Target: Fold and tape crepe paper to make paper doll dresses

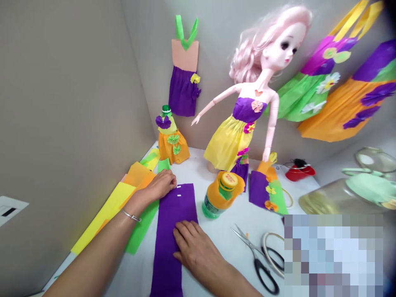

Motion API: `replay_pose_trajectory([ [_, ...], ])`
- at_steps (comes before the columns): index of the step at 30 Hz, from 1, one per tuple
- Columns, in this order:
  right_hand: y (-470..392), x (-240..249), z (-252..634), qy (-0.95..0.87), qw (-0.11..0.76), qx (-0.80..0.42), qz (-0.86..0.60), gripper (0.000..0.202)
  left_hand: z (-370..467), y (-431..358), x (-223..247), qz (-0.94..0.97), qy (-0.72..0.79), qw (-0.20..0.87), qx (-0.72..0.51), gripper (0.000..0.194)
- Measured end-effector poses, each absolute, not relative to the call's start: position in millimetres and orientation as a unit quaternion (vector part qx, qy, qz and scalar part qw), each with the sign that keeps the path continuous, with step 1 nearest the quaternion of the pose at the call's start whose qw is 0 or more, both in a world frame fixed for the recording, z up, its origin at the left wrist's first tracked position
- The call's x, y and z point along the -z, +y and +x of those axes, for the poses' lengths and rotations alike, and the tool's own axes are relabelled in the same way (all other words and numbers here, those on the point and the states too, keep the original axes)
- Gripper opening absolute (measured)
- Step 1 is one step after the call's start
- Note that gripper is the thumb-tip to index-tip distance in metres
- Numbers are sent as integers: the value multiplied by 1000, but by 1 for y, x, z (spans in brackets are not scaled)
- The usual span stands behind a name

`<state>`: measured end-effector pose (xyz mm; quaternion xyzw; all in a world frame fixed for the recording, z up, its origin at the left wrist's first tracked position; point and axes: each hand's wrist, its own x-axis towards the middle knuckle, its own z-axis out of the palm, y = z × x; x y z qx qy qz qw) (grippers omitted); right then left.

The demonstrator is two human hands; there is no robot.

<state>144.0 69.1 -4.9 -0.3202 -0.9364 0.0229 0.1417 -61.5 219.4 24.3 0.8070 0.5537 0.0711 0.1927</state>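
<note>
A long strip of purple paper (168, 247) lies lengthwise on the white table, with two small white pieces near its far end. At that end, my left hand (163, 183) has its fingers pressed together by the strip's upper left corner; whatever they hold is too small to make out. My right hand (193, 247) lies flat on the strip's right side, fingers spread. Just right of the strip stands a green bottle (212, 210) with a yellow cap and orange paper around it. Scissors (255, 251) rest with blades parted on the right.
Yellow (108, 214) and green paper (139, 235) lie at the left. Behind stand a dressed bottle (173, 144) and a pink-haired doll (236, 132). Paper dresses hang on the wall. A clear jug (324, 198) and a red object (300, 172) are at the right.
</note>
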Motion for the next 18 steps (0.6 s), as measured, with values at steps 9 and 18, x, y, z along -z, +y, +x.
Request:
replay_pose_trajectory([
  [9, 69, 3, 148, -934, 162, -44, -316, 41, -63, 223, -25, 808, 550, 197, -77, 16],
  [18, 71, 8, 149, -935, 170, -40, -310, 38, -69, 230, -18, 805, 548, 212, -85, 9],
])
